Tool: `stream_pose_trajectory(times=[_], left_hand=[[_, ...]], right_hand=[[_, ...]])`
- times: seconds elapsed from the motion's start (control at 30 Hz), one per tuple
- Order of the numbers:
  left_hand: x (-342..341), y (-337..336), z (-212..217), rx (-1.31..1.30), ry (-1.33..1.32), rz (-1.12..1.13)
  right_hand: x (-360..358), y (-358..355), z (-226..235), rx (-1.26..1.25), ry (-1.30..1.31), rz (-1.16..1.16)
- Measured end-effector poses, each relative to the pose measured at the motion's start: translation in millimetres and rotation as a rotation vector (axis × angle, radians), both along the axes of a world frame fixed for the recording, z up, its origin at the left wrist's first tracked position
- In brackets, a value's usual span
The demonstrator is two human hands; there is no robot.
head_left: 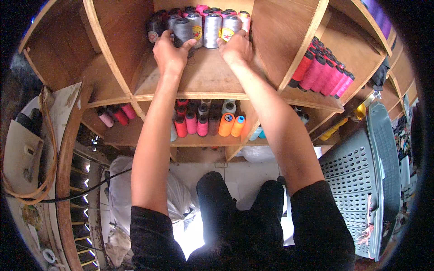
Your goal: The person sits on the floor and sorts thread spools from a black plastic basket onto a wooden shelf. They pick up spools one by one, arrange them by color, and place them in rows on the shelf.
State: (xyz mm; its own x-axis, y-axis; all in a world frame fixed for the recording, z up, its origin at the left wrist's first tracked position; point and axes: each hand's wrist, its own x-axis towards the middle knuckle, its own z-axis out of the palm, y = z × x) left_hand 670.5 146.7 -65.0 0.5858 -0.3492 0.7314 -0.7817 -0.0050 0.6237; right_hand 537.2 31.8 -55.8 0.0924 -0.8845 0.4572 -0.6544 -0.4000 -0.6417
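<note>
I reach into a wooden shelf unit (212,86). In the middle compartment stands a cluster of thread cones in grey, silver and pink. My left hand (169,54) grips a dark grey thread cone (183,30) at the cluster's left front. My right hand (235,47) rests with its fingers against a silver thread cone (230,26) at the right front; whether it grips the cone I cannot tell. A lighter silver cone (211,29) stands between the two hands.
The lower shelf holds pink, red and orange cones (226,124). Magenta and red cones (323,70) fill the right compartment, with a few pink ones (115,115) at lower left. A grey perforated plastic basket (361,180) stands to the right. White bags (176,198) lie on the floor.
</note>
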Motion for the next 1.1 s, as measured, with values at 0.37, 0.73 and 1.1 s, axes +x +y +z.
stream_pose_trajectory(times=[0.37, 0.73, 1.1], left_hand=[[-6.4, 8.8, -1.8, 0.018, -0.098, 0.117], [-4.7, 11.9, 5.0, -0.029, 0.005, 0.152], [-1.0, 8.1, 3.7, -0.072, -0.075, 0.098]], right_hand=[[1.4, -29.5, -16.0, -0.139, -0.071, -0.295], [5.3, 15.7, 3.0, -0.073, 0.26, 0.157], [12.0, 13.4, 4.8, -0.085, 0.227, 0.038]])
